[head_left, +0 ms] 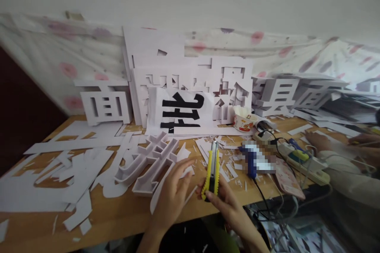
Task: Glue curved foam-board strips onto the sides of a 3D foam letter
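A yellow box cutter (213,170) points upward in my right hand (224,199), the thumb on its lower end and the fingers around the handle. My left hand (173,191) is bare, its fingers stretched and slightly curved, between the knife and a white raised character (148,162) with thin upright walls. That character lies hollow side up on the wooden table (118,225). Whether my left hand touches it, I cannot tell. Around both lie thin white strips and offcuts (231,170). A blue glue gun (251,162) with a black cord lies to the right, partly pixelated.
Finished white characters (105,104) and cut-out sheets stand along the curtained wall. A sheet with a black printed character (184,110) leans there. A paper bowl (244,120), a power strip (308,170) and a phone (287,178) are at right, near another person's sleeve (341,178).
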`<state>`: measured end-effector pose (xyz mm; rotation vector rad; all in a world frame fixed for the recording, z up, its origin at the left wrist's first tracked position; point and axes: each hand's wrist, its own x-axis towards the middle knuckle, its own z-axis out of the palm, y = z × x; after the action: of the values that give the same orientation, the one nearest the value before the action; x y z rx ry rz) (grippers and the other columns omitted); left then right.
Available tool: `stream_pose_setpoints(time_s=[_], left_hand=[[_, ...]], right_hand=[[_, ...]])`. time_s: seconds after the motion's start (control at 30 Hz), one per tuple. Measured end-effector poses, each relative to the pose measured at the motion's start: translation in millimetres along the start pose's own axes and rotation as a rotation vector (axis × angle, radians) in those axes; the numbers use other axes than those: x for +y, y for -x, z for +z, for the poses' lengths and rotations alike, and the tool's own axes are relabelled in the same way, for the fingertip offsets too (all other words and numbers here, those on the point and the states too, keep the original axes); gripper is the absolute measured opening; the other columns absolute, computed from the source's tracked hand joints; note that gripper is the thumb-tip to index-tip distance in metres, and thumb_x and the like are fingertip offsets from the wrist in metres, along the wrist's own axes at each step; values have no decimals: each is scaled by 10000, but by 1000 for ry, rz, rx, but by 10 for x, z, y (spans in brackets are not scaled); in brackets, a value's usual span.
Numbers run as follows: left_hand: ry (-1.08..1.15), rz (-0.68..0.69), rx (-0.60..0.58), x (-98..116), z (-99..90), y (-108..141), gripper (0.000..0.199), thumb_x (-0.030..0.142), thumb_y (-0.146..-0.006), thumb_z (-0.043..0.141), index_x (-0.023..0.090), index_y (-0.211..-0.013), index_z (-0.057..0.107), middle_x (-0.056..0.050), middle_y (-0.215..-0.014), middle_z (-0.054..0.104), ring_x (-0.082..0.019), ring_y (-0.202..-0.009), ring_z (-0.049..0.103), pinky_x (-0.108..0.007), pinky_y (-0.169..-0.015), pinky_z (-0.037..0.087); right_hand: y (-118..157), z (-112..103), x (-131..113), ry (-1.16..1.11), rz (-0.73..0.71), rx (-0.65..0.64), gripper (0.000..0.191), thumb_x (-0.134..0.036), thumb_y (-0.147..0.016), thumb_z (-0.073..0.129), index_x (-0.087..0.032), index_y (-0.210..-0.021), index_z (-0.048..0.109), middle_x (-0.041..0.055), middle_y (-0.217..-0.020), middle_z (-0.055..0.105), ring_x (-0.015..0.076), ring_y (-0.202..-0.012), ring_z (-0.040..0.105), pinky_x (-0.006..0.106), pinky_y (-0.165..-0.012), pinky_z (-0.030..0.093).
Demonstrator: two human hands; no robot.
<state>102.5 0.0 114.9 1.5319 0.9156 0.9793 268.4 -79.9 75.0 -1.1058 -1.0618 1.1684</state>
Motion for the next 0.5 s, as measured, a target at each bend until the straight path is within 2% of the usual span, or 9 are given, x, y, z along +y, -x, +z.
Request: stream_pose_setpoints(time_s=[0.07, 0.13, 0.23, 0.27, 0.33, 0.37, 0.43, 0.47, 0.5], left_hand=[[-71, 66, 110, -5, -194, 4, 172, 364, -868, 659, 277, -887, 806, -83, -1193, 709, -277, -1155, 611, -412, -1074, 425], [-68, 97, 216, -16, -371, 50, 96, 352, -753, 780, 275, -699, 796, -89, -1103, 726, -288, -1100, 620, -399, -1021, 470], [-9, 165, 405, -64, -579, 160, 243, 359, -603, 887, 249, -493, 700, -97, -962, 721, -292, -1107, 600, -344, -974, 495], [-10, 181, 428, -90, -632, 194, 335, 387, -608, 884, 242, -428, 641, -93, -845, 710, -284, -1075, 611, -332, -959, 501], [-33, 161, 381, -152, -709, 245, 550, 495, -746, 768, 234, -335, 511, -61, -558, 604, -238, -858, 656, -320, -879, 536], [-50, 112, 331, -187, -726, 260, 604, 535, -834, 660, 232, -338, 498, -35, -451, 523, -200, -685, 640, -309, -789, 559], [-89, -31, 248, -259, -706, 270, 551, 536, -938, 492, 224, -515, 656, 28, -345, 409, -136, -413, 511, -281, -615, 563], [-104, -93, 230, -296, -669, 267, 457, 522, -945, 487, 219, -716, 741, 47, -350, 436, -126, -372, 495, -267, -574, 561], [-112, -128, 223, -333, -619, 258, 368, 504, -929, 527, 218, -948, 756, 45, -412, 537, -134, -408, 557, -256, -568, 568]], right_hand=[[-58, -47, 17, -97, 12, 58, 337, -451, -891, 664, -263, -1165, 605, 75, -1133, 676, 238, -1014, 667, 406, -913, 543], [-124, -92, 61, -168, 34, 127, 338, -453, -870, 695, -275, -1145, 616, 65, -1146, 673, 233, -995, 675, 411, -919, 545], [-234, -145, 149, -228, 55, 169, 371, -461, -829, 739, -295, -1144, 635, 70, -1203, 664, 247, -1016, 677, 427, -916, 551], [-271, -157, 179, -240, 49, 182, 385, -456, -813, 756, -298, -1144, 642, 75, -1228, 657, 255, -1036, 673, 432, -919, 550], [-336, -173, 228, -259, 24, 206, 403, -439, -797, 774, -298, -1154, 651, 84, -1269, 642, 263, -1069, 662, 438, -936, 542], [-362, -179, 246, -269, 11, 209, 404, -429, -797, 776, -298, -1159, 654, 86, -1276, 640, 263, -1070, 659, 438, -941, 539], [-399, -191, 266, -285, -2, 201, 394, -414, -808, 768, -297, -1168, 657, 86, -1256, 649, 254, -1045, 662, 428, -935, 538], [-410, -199, 269, -286, -1, 191, 383, -408, -815, 762, -294, -1167, 660, 84, -1237, 655, 246, -1028, 663, 417, -929, 538], [-416, -207, 268, -288, 0, 181, 372, -405, -819, 758, -291, -1160, 665, 82, -1216, 661, 237, -1008, 662, 405, -919, 538]])
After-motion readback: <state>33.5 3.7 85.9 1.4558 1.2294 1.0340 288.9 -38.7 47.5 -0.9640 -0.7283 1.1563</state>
